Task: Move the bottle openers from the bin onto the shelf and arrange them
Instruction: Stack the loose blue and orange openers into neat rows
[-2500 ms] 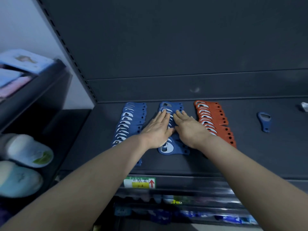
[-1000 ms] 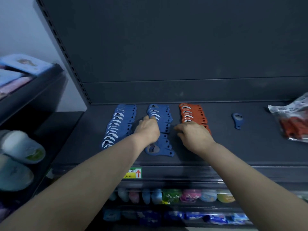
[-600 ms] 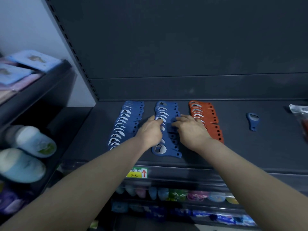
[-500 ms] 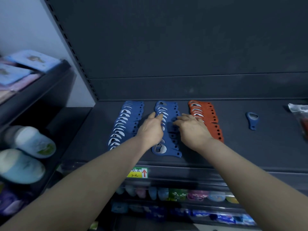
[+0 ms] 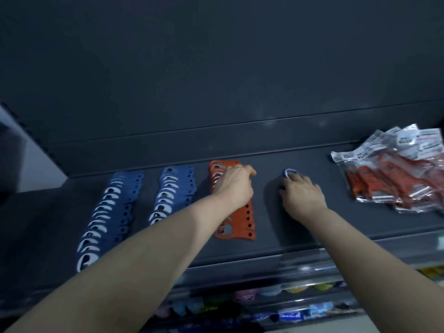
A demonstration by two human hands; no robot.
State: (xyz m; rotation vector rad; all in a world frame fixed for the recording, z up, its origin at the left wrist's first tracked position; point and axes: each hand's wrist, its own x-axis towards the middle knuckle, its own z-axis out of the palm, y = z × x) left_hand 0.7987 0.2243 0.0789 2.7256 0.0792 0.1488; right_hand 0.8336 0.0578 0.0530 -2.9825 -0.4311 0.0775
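Three overlapping rows of flat bottle openers lie on the dark shelf (image 5: 300,231): a blue row (image 5: 108,212) at left, a second blue row (image 5: 173,191) beside it, and an orange row (image 5: 242,224). My left hand (image 5: 234,186) rests on the far part of the orange row, fingers curled. My right hand (image 5: 300,193) covers a single blue opener (image 5: 287,173) lying to the right of the orange row; only the opener's far end shows, and fingertips press on it. The bin is out of sight.
A pile of clear plastic packets with red items (image 5: 394,174) lies at the shelf's right end. The shelf's back panel (image 5: 216,92) rises behind the rows. A lower shelf with colourful small goods (image 5: 276,299) sits below the front edge.
Both hands left the middle blue row and moved right: the left onto the orange row, the right onto the lone blue opener. The view swung right, showing the packets.
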